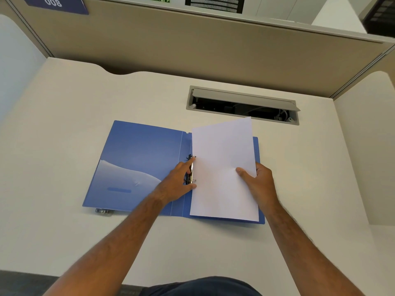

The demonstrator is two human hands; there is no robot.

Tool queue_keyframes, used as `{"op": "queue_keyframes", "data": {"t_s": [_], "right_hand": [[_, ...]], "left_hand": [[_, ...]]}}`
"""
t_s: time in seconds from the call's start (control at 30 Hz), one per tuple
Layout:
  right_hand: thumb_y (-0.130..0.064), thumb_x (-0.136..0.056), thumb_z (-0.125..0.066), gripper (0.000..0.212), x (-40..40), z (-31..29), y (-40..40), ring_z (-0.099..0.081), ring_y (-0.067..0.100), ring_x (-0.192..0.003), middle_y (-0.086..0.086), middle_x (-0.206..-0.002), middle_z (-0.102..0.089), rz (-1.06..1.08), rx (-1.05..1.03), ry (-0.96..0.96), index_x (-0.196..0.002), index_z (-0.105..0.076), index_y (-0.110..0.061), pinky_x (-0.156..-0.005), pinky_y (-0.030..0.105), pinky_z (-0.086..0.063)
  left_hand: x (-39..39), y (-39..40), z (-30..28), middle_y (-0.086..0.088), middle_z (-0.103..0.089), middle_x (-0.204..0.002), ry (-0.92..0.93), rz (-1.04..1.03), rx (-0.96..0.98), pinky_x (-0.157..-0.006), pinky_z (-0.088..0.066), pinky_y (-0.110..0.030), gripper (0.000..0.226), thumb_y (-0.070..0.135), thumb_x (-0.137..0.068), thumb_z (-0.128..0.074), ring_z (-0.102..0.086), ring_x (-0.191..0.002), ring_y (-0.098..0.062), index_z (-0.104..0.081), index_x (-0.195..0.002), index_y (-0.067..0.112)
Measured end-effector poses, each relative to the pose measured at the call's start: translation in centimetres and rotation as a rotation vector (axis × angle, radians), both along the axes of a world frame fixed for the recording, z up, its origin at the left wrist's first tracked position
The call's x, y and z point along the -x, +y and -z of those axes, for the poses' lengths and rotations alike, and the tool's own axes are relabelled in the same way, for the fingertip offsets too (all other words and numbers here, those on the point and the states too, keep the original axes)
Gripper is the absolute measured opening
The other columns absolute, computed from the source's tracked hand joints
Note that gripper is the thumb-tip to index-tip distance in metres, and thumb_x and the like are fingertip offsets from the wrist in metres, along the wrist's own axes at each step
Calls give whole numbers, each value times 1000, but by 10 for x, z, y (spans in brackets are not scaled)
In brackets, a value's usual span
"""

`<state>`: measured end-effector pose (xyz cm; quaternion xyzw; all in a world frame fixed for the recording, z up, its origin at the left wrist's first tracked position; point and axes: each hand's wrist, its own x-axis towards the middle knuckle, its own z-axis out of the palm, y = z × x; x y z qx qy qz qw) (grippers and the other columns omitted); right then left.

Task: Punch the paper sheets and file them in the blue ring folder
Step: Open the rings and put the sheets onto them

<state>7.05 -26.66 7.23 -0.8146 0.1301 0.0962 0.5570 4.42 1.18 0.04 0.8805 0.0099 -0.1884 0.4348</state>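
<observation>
Filing step in hand: sheets being seated on the rings of the open folder.

Folder (136, 159) lies open on the worktop (64, 231). Right hand (259, 182) pinches the sheets (222, 167) at their right edge; left hand (178, 180), fingers extended, steadies the rings (190, 169). Next, judged: punched holes must meet the prongs, then the rings shut.

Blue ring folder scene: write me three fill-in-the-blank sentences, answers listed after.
1. The blue ring folder lies ____ on the desk.
2. The right hand grips the ____ edge of the paper sheets.
3. The left hand rests at the folder's metal ____.

Answers: open; right; rings
</observation>
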Motion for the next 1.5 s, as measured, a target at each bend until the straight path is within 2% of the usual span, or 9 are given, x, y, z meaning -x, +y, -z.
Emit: {"op": "queue_keyframes", "data": {"t_s": [0.33,0.53,0.7,0.83,1.07,1.23,1.33,1.4,1.5], "right_hand": [[-35,-95,-76,30,-4,-1,0,-71,9,-95,-7,-108,-73,-17,48,5,-120,-67,-22,-73,22,-55],[-35,-95,-77,34,-5,0,-1,-71,11,-94,-4,-110,-73,-17,74,4,-122,-68,-18,-79,27,-58],[-32,-95,-77,29,-4,-1,-2,-69,5,-92,-5,-109,-72,-9,80,-12,-119,-68,-20,-75,22,-55],[-31,-95,-77,35,-5,1,-2,-70,15,-94,-3,-111,-72,-10,95,-24,-124,-68,-14,-72,17,-52],[-29,-94,-78,29,-6,6,-4,-73,18,-95,-1,-110,-76,-10,111,-20,-117,-70,-14,-73,22,-54],[-30,-94,-78,31,-7,7,-6,-72,20,-97,-3,-112,-75,-21,110,-18,-120,-70,-15,-82,31,-57],[-29,-92,-80,25,-8,10,-8,-74,17,-96,-4,-107,-76,-28,99,-22,-113,-71,-18,-81,32,-59],[-29,-93,-80,26,-7,12,-9,-74,17,-97,-4,-108,-76,-29,96,-22,-114,-71,-18,-82,33,-60],[-30,-93,-79,31,-6,17,-9,-73,15,-97,-2,-111,-76,-23,99,-18,-120,-71,-16,-83,33,-60]], "left_hand": [[-2,-2,-6,9,-45,-114,10,0,-19,-95,-53,-31,90,35,-92,-75,-54,-93,-4,-18,-161,39],[-2,-3,-6,9,-44,-113,21,8,-28,-97,-54,-34,88,37,-93,-73,-52,-91,-7,-16,-161,40],[-5,-3,-3,10,-37,-118,9,49,-75,-102,-52,-38,88,43,-94,-69,-50,-105,-13,-14,-162,39],[-6,-2,0,9,-33,-122,1,97,-155,-103,-52,-40,89,51,-94,-65,-50,-109,-16,-9,-162,40],[-4,-4,0,4,-33,-134,-26,92,-183,-105,-50,-39,87,50,-96,-64,-50,-118,-19,-10,-163,35],[-7,-4,-2,5,-37,-134,-12,59,-128,-103,-51,-43,87,47,-92,-71,-54,-113,-21,-18,-160,36],[-8,-4,-3,5,-41,-140,-6,19,-86,-104,-51,-43,89,44,-88,-76,-54,-124,-21,-20,-157,37],[-9,-4,-3,4,-41,-140,5,13,-71,-105,-50,-40,89,43,-88,-77,-51,-128,-20,-20,-157,36],[-9,-4,-4,4,-39,-137,18,26,-106,-105,-51,-41,89,43,-89,-76,-52,-124,-21,-21,-159,35]]}}
